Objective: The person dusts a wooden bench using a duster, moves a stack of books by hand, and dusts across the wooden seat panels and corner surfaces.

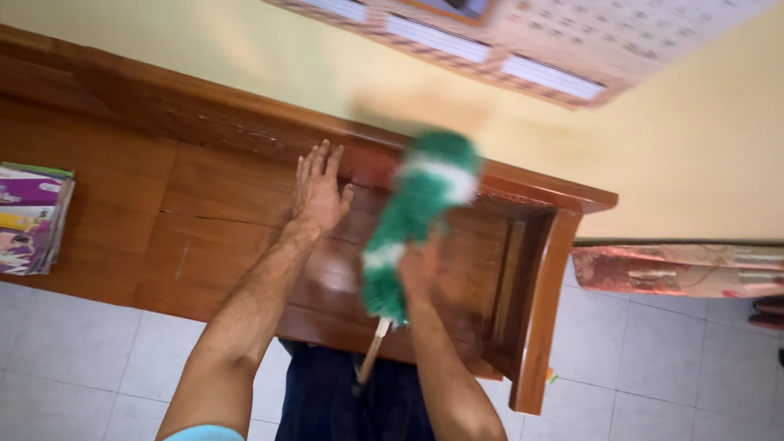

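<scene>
duster [419, 215]: green-and-white, fluffy, judged light and soft, head yields, best held at stiff wooden handle, over right part of wooden surface [118, 215] | right hand [418, 268]: grip closed on duster, mostly hidden behind head | left hand [317, 187]: flat, fingers spread on surface | count: duster 1, hands 2, booklet stack [12, 218] 1, far left

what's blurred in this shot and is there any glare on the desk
Head view: the green duster is smeared by motion blur, and the right hand holding it is soft too; the left hand, flat on the desk, is sharper. A pale glare patch sits on the desk between the forearms. The calendar at the top is slightly blurred, and the whole frame is tilted.
</scene>
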